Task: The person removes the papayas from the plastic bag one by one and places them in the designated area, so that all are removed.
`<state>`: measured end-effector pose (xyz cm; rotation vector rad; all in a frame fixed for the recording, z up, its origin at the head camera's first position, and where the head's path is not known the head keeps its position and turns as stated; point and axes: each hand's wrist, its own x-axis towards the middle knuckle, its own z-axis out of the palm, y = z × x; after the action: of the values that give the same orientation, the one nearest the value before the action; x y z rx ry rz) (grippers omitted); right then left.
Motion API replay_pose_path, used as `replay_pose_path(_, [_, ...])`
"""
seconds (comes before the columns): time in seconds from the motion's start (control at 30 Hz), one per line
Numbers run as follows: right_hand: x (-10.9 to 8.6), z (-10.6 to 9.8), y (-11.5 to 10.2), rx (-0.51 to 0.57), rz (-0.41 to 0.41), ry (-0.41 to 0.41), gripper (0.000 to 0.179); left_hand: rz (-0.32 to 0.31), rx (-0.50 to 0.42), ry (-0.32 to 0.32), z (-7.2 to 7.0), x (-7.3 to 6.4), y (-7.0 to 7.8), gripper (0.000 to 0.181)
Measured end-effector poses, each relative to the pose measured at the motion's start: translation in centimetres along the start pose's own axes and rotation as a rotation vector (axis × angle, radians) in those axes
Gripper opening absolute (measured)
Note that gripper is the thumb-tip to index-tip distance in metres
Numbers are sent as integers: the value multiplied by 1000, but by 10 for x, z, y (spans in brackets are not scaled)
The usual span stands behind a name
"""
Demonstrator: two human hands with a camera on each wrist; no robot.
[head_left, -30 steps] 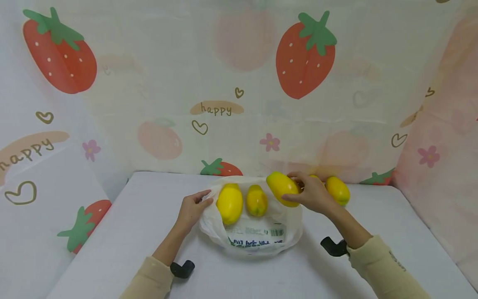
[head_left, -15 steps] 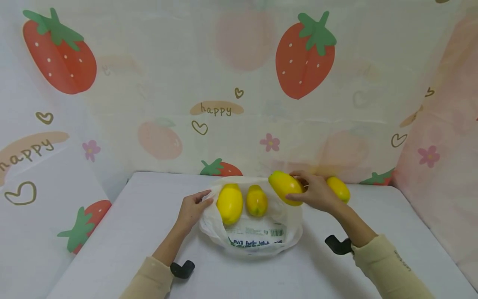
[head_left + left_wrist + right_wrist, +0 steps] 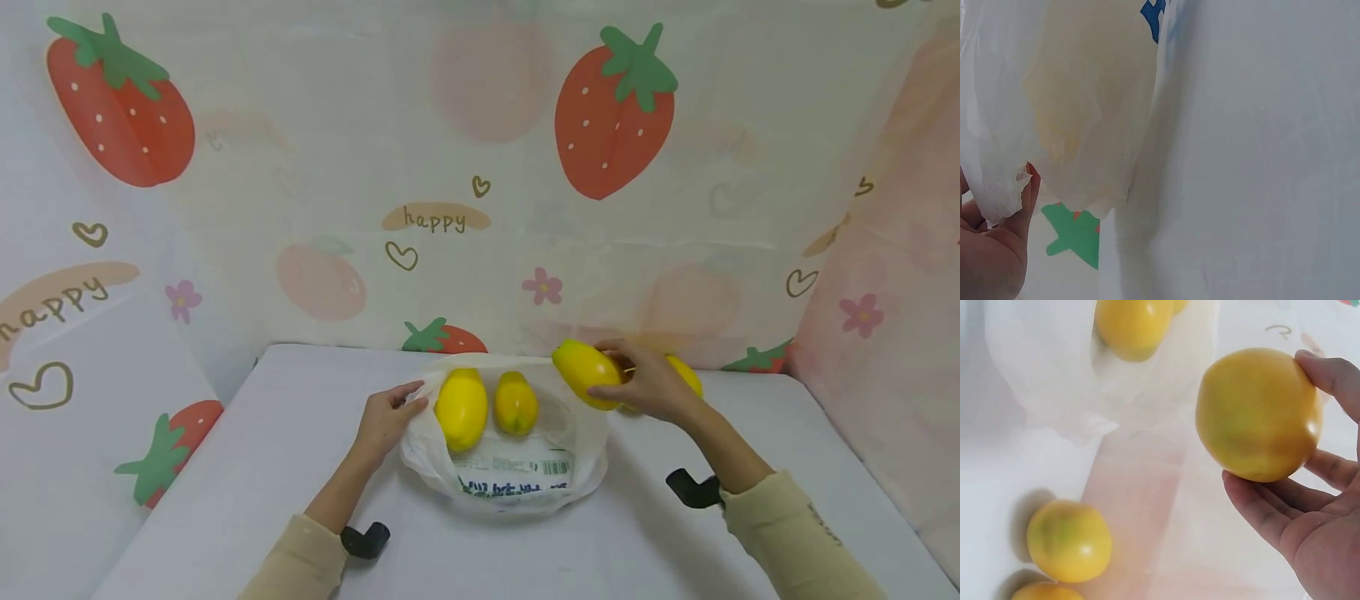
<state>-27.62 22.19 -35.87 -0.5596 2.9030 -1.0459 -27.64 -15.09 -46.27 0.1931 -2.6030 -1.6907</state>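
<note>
A white plastic bag (image 3: 427, 462) lies on the table with its mouth open. My left hand (image 3: 382, 429) pinches the left rim; in the left wrist view thumb and fingers grip a fold of the thin plastic. Inside the bag are a large yellow papaya (image 3: 462, 410) and a smaller papaya (image 3: 516, 403). Over the bag's right rim, my right hand (image 3: 656, 383) holds another yellow papaya (image 3: 585, 375), its green-tinged tip pointing up and left. The right wrist view shows this papaya end-on, with the thumb on one side and fingers on the other.
To the right of the bag, two more papayas (image 3: 1069, 540) rest on the white table (image 3: 315, 467), partly behind my right hand in the head view. A strawberry-patterned cloth (image 3: 480, 275) hangs along the back and sides.
My right hand has shifted slightly right with its papaya, from over the bag toward its right rim. My left hand and the papayas in the bag have stayed put.
</note>
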Motion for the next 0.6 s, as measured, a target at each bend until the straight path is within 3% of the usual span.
replay_pose_path(0.6, [-7, -17, 23, -28, 21, -5, 66, 16, -6, -1, -2, 1, -2, 41])
